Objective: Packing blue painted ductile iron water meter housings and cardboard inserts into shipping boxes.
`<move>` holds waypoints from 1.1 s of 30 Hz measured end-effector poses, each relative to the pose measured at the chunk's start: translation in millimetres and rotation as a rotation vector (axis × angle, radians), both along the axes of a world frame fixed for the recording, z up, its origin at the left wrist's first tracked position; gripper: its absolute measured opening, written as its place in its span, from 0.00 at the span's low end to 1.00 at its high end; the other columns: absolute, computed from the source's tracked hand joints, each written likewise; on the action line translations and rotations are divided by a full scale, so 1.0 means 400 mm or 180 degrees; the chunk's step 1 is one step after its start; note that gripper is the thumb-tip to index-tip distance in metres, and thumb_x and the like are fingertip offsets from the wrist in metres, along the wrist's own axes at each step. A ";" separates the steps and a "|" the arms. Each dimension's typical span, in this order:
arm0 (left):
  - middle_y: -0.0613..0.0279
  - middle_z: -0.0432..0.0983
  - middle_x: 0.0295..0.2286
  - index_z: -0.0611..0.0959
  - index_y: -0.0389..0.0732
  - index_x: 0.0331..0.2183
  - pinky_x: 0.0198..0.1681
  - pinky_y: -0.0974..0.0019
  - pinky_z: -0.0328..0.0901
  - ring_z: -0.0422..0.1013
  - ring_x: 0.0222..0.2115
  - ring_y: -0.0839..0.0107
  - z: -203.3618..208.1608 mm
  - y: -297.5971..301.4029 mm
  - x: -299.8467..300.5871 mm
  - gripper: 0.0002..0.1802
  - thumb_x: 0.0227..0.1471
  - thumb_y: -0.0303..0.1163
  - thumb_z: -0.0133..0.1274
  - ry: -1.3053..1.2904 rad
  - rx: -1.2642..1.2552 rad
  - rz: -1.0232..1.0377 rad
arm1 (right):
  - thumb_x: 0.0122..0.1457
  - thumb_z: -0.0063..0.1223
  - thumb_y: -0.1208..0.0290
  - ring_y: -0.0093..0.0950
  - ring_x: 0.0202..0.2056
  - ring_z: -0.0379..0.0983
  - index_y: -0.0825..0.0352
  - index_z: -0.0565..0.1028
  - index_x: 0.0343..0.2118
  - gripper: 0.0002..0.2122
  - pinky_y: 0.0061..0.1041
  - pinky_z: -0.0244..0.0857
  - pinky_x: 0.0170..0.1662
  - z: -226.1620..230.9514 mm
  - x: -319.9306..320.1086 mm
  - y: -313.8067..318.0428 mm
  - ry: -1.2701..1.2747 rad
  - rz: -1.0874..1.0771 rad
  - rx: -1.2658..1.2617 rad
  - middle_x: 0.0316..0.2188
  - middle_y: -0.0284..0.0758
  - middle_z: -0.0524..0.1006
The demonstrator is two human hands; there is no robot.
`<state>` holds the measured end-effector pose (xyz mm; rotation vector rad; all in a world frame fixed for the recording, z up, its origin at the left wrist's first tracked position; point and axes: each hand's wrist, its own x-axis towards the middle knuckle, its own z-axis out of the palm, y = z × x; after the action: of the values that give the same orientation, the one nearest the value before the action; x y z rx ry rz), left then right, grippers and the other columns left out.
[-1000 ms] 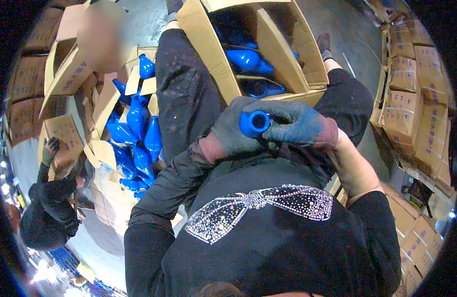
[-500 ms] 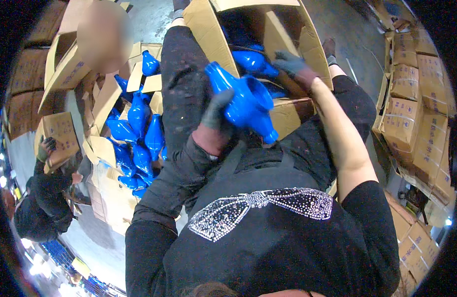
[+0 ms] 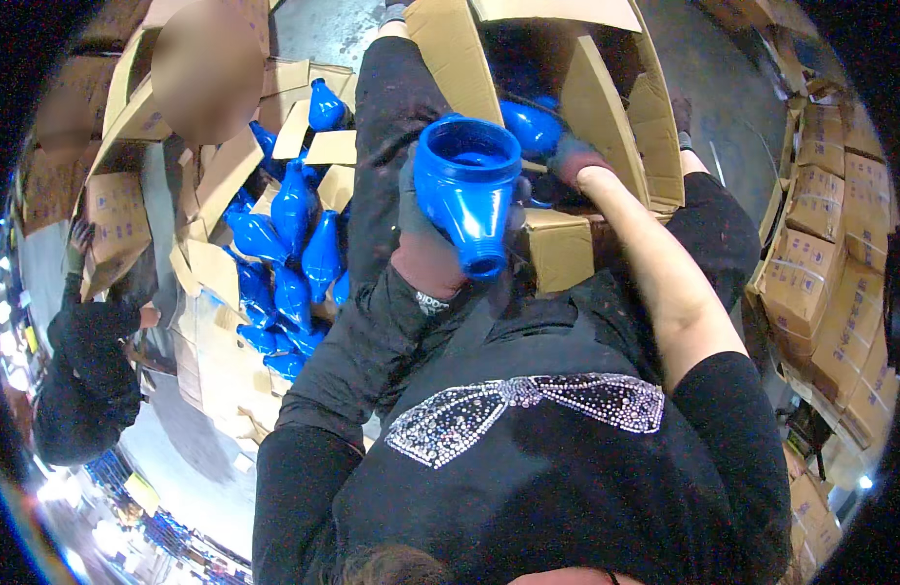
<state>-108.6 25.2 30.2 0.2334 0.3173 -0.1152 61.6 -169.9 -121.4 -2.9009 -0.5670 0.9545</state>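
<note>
Left hand [image 3: 419,214] grips blue vessel [image 3: 469,195]; right hand [image 3: 575,160], grip unclear, inside the edges of an open carton [image 3: 458,63]

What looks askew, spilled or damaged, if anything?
The blue bottles in the open carton on the person's left lie jumbled, necks pointing different ways, among splayed flaps: untidy, though perhaps normal here. I see no spill or break; the blue vessel in the left hand looks whole on its visible side.
</note>
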 end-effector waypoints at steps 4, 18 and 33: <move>0.46 0.73 0.35 0.70 0.36 0.46 0.28 0.55 0.73 0.73 0.31 0.51 -0.035 0.019 -0.016 0.39 0.51 0.63 0.33 -0.0277 -0.0798 0.0033 | 0.45 0.53 0.64 0.43 0.46 0.69 0.68 0.73 0.42 0.20 0.37 0.64 0.47 0.074 -0.023 0.053 0.0141 -0.0163 -0.0221 0.44 0.50 0.72; 0.46 0.73 0.36 0.71 0.37 0.46 0.31 0.54 0.71 0.73 0.30 0.55 -0.005 0.050 -0.070 0.41 0.48 0.66 0.36 0.0268 -0.0659 -0.0068 | 0.46 0.53 0.66 0.18 0.15 0.58 0.60 0.72 0.16 0.07 0.20 0.50 0.18 0.054 -0.114 0.054 0.1745 -0.0978 0.1995 0.12 0.27 0.66; 0.57 0.71 0.44 0.70 0.42 0.49 0.50 0.54 0.60 0.67 0.44 0.60 0.019 0.561 -0.403 0.31 0.49 0.52 0.48 0.1123 0.1878 0.2332 | 0.56 0.49 0.61 0.15 0.14 0.57 0.62 0.69 0.33 0.10 0.13 0.52 0.15 0.313 -0.139 -0.012 0.2285 -0.3350 0.3427 0.15 0.24 0.64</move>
<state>-269.7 249.4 37.7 0.6675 0.7679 0.6786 6.0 -174.6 3.8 -1.3719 0.3904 0.9244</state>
